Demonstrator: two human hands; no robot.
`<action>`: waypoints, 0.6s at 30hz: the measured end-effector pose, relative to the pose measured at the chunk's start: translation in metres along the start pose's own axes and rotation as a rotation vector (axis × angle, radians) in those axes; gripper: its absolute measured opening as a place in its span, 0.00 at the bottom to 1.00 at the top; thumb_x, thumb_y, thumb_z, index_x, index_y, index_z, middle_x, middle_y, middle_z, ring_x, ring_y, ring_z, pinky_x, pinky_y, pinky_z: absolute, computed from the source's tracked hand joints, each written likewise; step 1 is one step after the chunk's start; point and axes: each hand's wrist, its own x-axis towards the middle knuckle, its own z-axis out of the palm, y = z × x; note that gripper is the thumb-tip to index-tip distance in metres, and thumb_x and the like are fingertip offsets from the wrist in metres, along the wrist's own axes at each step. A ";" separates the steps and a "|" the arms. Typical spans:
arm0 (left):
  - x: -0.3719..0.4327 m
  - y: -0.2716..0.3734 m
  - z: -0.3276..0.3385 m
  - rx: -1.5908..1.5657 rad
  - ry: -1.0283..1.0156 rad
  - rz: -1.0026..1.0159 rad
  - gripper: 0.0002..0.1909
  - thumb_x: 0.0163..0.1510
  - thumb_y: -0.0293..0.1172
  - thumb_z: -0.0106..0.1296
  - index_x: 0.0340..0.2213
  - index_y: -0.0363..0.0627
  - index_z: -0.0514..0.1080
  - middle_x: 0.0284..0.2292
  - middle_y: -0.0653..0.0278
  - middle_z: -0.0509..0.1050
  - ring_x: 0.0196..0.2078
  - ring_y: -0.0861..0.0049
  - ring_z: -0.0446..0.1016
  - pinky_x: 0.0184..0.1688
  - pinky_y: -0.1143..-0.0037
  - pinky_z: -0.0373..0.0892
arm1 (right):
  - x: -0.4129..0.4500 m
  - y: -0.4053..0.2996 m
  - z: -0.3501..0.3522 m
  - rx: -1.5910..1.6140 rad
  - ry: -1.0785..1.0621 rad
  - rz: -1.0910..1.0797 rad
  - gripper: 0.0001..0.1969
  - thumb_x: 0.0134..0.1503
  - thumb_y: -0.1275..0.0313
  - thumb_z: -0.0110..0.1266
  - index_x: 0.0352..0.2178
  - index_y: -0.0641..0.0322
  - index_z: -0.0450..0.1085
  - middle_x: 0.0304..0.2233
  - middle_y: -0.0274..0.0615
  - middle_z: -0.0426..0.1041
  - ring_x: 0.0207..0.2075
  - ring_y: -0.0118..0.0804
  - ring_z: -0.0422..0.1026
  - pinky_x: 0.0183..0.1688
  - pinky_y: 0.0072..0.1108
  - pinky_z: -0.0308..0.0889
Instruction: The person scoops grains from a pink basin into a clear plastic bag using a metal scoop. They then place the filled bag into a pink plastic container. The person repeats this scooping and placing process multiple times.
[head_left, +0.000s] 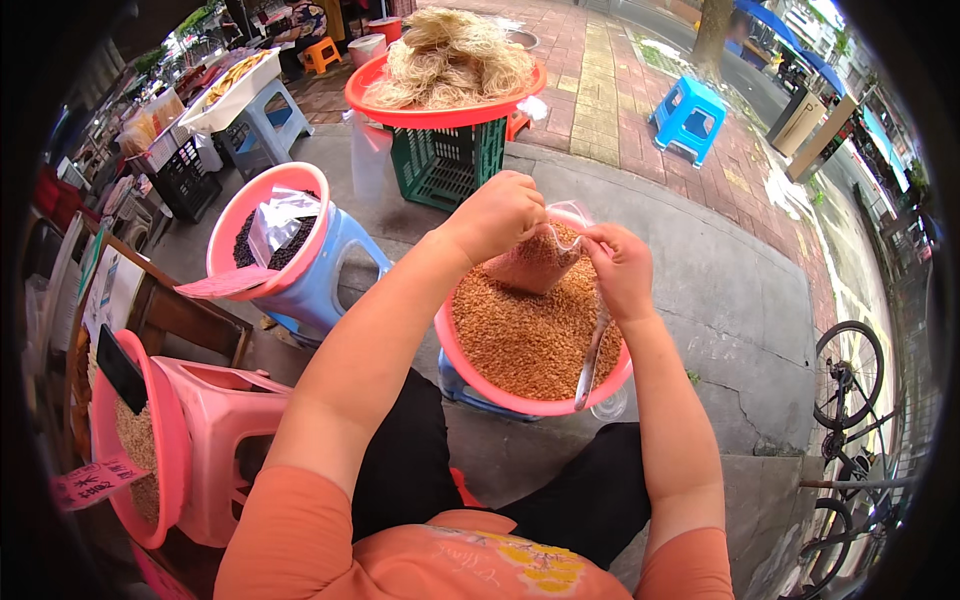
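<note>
A clear plastic bag (531, 262) filled with brown grains stands on the heap of golden-brown grains (517, 337) in a pink basin (469, 375). Fingers of my left hand (506, 214) pinch the left side of its mouth. On the right side, my right hand (616, 264) pinches the bag's edge between thumb and fingers. Below my right hand a metal strip or spoon-like tool (592, 360) slants over the basin's right rim; its upper end is partly hidden. The basin rests on a blue stool (454, 379).
To the left, a pink basin (217, 232) of dark beans with plastic bags sits on a blue stool (322, 270). Another grain basin (169, 450) with a phone-like dark slab (120, 369) is lower left. Dried noodles (450, 64) top a green crate (450, 161); a bicycle (847, 442) is right.
</note>
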 end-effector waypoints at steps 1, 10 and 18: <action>0.004 0.004 -0.006 -0.012 0.044 -0.012 0.05 0.42 0.29 0.59 0.23 0.43 0.76 0.27 0.66 0.76 0.33 0.68 0.71 0.39 0.71 0.67 | 0.000 -0.004 -0.002 0.016 0.032 0.006 0.04 0.52 0.77 0.56 0.30 0.66 0.75 0.28 0.40 0.75 0.31 0.30 0.73 0.36 0.19 0.66; 0.030 0.036 -0.037 -0.027 0.429 -0.099 0.03 0.42 0.27 0.58 0.19 0.41 0.75 0.22 0.61 0.74 0.29 0.65 0.72 0.37 0.69 0.68 | -0.004 -0.020 -0.019 0.158 0.281 0.045 0.16 0.58 0.71 0.52 0.48 0.63 0.66 0.41 0.40 0.70 0.43 0.29 0.68 0.47 0.22 0.65; 0.033 0.050 -0.049 0.084 0.463 -0.175 0.01 0.43 0.26 0.57 0.22 0.44 0.76 0.24 0.66 0.76 0.31 0.68 0.73 0.35 0.72 0.67 | -0.016 0.000 -0.032 0.041 0.204 0.157 0.15 0.56 0.70 0.52 0.44 0.65 0.68 0.42 0.43 0.70 0.43 0.33 0.69 0.46 0.25 0.65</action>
